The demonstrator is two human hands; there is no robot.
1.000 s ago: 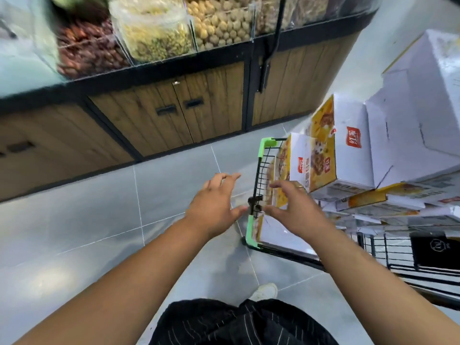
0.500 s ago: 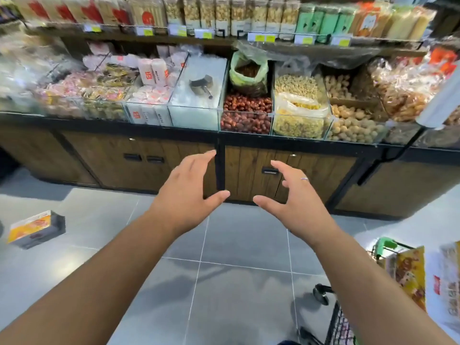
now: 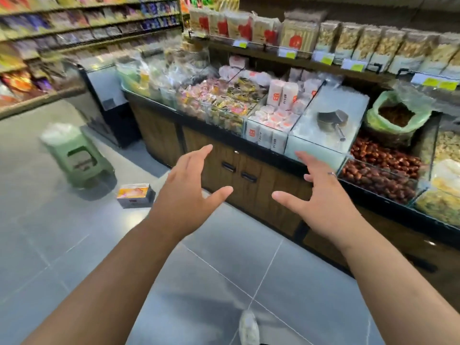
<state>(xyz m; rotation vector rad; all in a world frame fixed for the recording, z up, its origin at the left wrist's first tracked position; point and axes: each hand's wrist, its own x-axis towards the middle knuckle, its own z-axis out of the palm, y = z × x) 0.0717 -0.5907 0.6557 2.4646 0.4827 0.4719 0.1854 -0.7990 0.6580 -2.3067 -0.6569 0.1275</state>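
My left hand and my right hand are stretched out in front of me at about waist height, palms facing each other, fingers spread and relaxed. Neither hand holds or touches anything. A small box with an orange and yellow top lies on the grey floor to the left of my left hand. A wooden display counter with clear bins stands just beyond both hands.
A green plastic stool stands on the floor at the left. The bins hold wrapped sweets, white packets, a metal scoop, red dates. Shelves of packaged goods run above. My shoe is below.
The view swung left, away from the shopping cart full of boxes, which is gone from sight. My empty hands stayed raised and moved a little further apart. The stool and floor box came nearer.
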